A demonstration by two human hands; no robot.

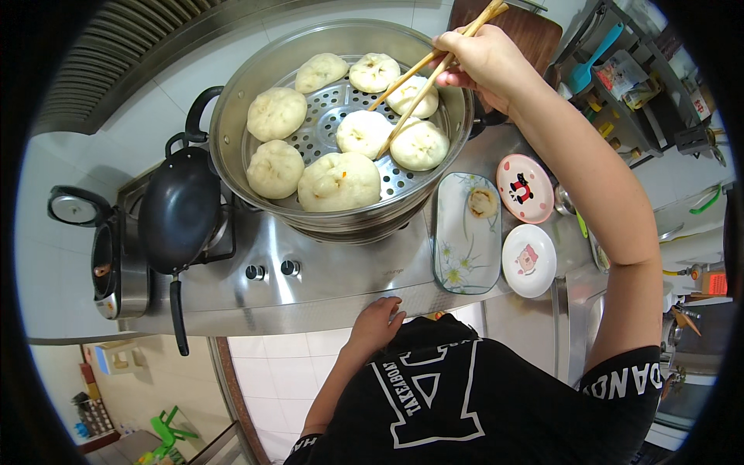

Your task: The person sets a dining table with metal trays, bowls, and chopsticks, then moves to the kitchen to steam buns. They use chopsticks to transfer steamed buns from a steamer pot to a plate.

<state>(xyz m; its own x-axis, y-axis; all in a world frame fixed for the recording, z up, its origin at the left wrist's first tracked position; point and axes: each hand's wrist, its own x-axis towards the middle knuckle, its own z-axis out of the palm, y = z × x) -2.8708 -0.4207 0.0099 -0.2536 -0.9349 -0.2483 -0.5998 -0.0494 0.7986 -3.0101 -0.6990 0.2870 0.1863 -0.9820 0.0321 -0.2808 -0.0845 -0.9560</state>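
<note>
My right hand [479, 64] holds a pair of wooden chopsticks [421, 96] over a large metal steamer pot [224, 125]. Their tips reach down among the buns, one tip beside a small steamed bun [363, 133] near the middle and close to another bun [419, 145] on the right. Several more buns lie around the perforated steamer tray [322, 119]; the largest bun [340, 183] sits at the near side with an orange spot on top. My left hand [378, 325] rests by the counter's front edge, fingers loosely bent, with nothing seen in it.
Right of the steamer are a floral rectangular plate [459, 256] with a small round piece of food [482, 203], a pink-rimmed plate [537, 206] and a white plate [529, 282]. A black wok [180, 209] stands left, its handle over the counter edge, beside an open-lidded appliance [131, 285].
</note>
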